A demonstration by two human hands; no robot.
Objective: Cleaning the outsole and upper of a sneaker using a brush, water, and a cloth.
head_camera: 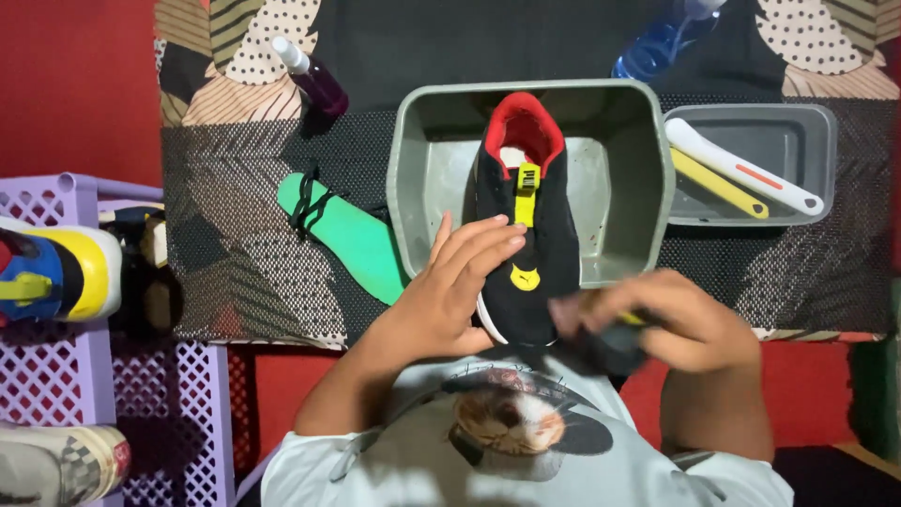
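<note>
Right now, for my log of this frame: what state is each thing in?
Black shoe: laceless, propped on the basin's near rim.
Grey basin: holds the shoe.
Green insole: out, on the mat.
Left hand: steadying the shoe.
Right hand: blurred, gripping a dark object.
Small tray: holds two brushes.

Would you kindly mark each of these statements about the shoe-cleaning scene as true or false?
1. The black shoe rests partly in the grey basin. True.
2. The left hand lies flat on the green insole. False: it steadies the black shoe; the green insole lies apart, left of the basin.
3. The right hand is closed around a dark object by the shoe's toe. True, though blur hides what it is.
4. The small grey tray holds two bottles. False: it holds a white brush and a yellow one.
5. The basin is brimming with foam. False: its bare bottom shows.
</note>
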